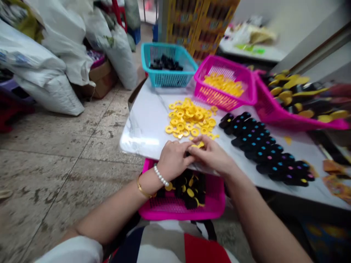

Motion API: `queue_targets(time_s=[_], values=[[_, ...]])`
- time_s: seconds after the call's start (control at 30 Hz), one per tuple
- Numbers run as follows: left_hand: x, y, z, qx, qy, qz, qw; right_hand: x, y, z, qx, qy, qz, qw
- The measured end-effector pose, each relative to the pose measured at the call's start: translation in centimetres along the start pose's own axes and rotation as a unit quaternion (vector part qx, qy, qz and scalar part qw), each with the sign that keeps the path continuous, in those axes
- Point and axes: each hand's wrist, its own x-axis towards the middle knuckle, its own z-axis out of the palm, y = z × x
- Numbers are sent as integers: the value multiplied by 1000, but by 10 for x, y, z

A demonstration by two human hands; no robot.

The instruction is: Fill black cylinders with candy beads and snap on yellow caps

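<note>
At the table's near edge, both hands meet in front of a pile of yellow plastic ring-shaped pieces [189, 118]. My right hand [215, 155] is closed on a small yellow plastic piece [200, 145], pinched between thumb and fingers. Pressed against it, my left hand [174, 157] has its fingers curled; a bit of something dark shows between the hands, mostly hidden by the fingers. Below them, a pink basket [182, 213] at my lap holds black pieces with yellow round parts [189, 190].
On the white table [139, 131] stand a turquoise basket [172, 78] of black parts and a pink basket [211, 96] of yellow pieces. To the right lie rows of black pieces with coloured dots [257, 140], beside a fuller pink basket [282, 118]. White sacks [52, 84] crowd the left floor.
</note>
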Motion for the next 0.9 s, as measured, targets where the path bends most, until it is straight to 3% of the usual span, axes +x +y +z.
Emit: queue_targets(time_s=[0.1,0.17,0.3,0.43,0.57,0.73,0.83,0.9], values=[[5,0,-2,2,-1,11,1000,4,-4,-3,-45,22,-22,999],[3,1,-3,-5,4,7,1000,2,-1,-5,-36,4,-30,999],[-4,0,-3,-48,10,15,999,3,13,-17,89,-119,4,989],[-5,-3,-5,-56,15,24,998,14,18,-32,170,-97,19,981],[-5,-4,-6,-42,0,26,999,17,10,-26,142,-155,31,977],[-3,-5,-4,-29,-24,24,999,12,-1,-17,42,-162,12,986],[-2,-5,-4,-18,-29,27,999,8,6,-29,98,-207,20,973],[-2,-4,-5,-11,-34,29,999,6,14,-40,166,-200,40,965]])
